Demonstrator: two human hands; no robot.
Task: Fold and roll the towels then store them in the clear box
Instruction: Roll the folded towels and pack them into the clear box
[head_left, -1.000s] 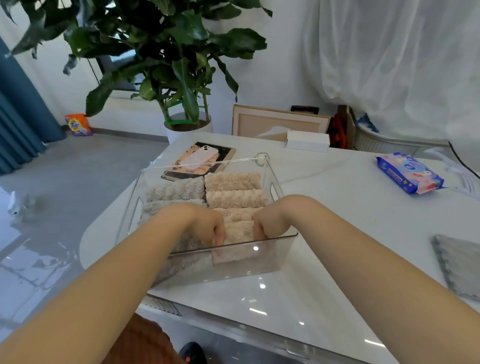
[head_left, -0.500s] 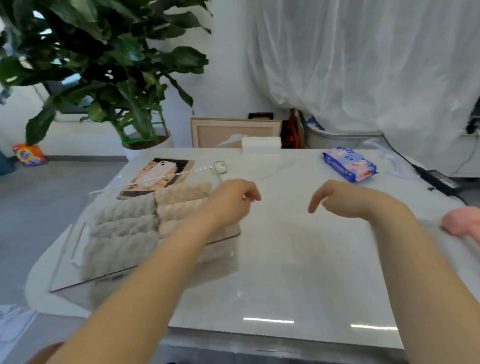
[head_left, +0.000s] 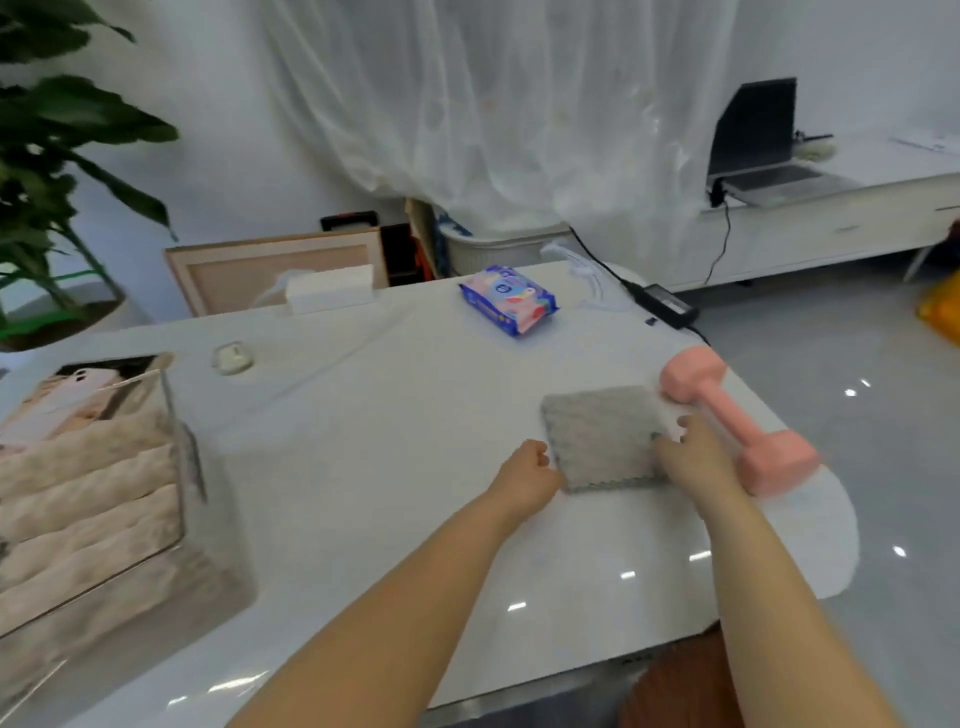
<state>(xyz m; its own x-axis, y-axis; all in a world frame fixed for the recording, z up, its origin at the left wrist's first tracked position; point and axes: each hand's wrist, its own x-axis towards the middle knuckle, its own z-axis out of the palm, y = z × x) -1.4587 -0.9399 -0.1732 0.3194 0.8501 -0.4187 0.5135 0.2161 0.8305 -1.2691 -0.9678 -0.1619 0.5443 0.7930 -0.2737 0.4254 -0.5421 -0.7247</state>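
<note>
At the far left stands a leafy potted plant. Near left on the white surface sits the clear box, cut off by the frame edge. It holds rolled beige towels lying side by side in rows. Just behind the box lies a phone on a dark-edged card, and to its right a small white case.

Against the far edge you have a framed board with a white tissue box in front of it. Right of that lies a blue and pink wipes pack; its print is too blurred to read.

The task's grey towel lies flat on the surface, right of centre and well apart from the box. Your left hand has curled fingers at the towel's near left edge, and your right hand sits over its near right corner with bent fingers. You cannot tell whether either hand actually pinches the cloth.

A pink dumbbell lies just beside the towel on the right. Farther back, a black power adapter sits at the surface's corner, and an open laptop stands on a white cabinet.
</note>
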